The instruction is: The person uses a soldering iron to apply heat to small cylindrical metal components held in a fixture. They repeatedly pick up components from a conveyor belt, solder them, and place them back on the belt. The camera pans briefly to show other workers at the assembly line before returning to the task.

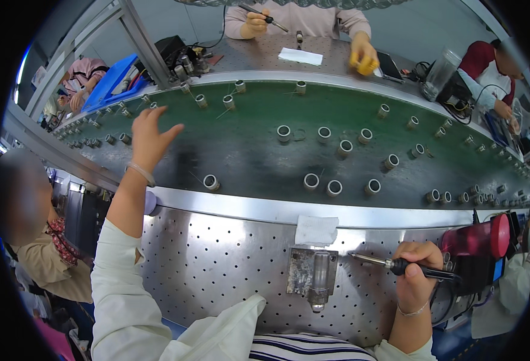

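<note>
My left hand reaches over the green conveyor belt, its thumb and fingers apart with nothing in them. Just beyond its fingertips stands a small metal cylinder, partly hidden. My right hand grips a soldering iron by its black handle. The iron's tip points left, over the perforated metal table. Beside that tip sits a metal fixture block with a rounded cylindrical part on it. A folded white cloth or paper lies behind the block.
Several short open-topped metal cylinders stand scattered along the belt, some with thin wires. Across it, a person holds another soldering iron and a yellow thing. A pink-red container lies at right. A metal frame post rises at left.
</note>
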Action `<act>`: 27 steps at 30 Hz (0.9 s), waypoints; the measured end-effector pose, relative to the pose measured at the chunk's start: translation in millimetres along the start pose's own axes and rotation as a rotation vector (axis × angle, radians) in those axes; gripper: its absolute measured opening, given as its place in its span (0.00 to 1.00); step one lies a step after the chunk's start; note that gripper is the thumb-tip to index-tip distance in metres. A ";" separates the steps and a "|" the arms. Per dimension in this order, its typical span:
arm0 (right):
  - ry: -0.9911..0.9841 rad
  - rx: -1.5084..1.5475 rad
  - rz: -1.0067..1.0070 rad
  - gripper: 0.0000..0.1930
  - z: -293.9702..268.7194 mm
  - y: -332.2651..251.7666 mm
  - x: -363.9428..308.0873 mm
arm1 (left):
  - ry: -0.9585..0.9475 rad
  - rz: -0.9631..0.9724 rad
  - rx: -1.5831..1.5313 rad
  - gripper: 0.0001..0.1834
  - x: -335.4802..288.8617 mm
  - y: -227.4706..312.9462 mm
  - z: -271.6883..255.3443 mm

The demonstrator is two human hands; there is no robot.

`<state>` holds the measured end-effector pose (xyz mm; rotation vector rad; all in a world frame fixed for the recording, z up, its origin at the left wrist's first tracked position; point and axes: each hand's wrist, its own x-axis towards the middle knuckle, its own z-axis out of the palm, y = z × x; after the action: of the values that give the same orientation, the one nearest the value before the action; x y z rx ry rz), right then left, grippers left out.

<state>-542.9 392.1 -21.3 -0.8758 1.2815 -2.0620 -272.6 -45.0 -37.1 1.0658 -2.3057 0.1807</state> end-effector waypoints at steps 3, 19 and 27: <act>-0.015 -0.022 0.036 0.11 -7.8 1.5 -0.9 | -0.191 0.213 -0.380 0.23 9.3 87.0 3.3; 0.053 -0.004 0.013 0.13 -4.4 1.3 -8.2 | -0.401 0.267 -0.467 0.09 7.4 156.3 58.3; 0.034 -0.001 0.022 0.13 4.0 -3.1 -8.6 | -0.265 -0.050 -0.187 0.05 -14.8 6.6 23.4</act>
<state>-534.7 397.4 -19.2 -0.8264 1.3043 -2.0678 -280.5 -39.2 -63.8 1.1044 -2.4670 -0.2049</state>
